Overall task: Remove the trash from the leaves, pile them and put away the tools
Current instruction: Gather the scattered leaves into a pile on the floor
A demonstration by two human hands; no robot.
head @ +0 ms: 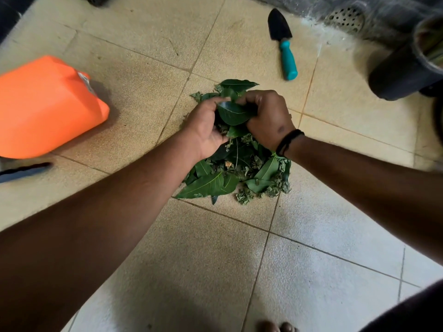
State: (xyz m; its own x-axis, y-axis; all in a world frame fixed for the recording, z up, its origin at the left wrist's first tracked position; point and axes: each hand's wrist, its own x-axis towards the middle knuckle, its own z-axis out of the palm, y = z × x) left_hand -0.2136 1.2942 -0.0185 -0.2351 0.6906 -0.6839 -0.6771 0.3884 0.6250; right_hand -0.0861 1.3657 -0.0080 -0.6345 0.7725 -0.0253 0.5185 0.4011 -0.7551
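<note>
Both hands are buried in the top of the leaf pile (pixel 236 168), which sits on the tiled floor (pixel 323 236) around the middle of the view. The left hand (pixel 203 125) has its fingers curled round a bunch of green leaves, and the right hand (pixel 268 118) is clenched on the same clump from the other side, with one big leaf (pixel 233 113) squeezed between them. There's a black band (pixel 288 142) on the right wrist. The trowel (pixel 282 43), black blade and teal handle, lies on the tiles further back and to the right, well apart from the pile. An orange plastic container (pixel 48 106) is off to the left, and a dark pot (pixel 407 65) at far right.
</note>
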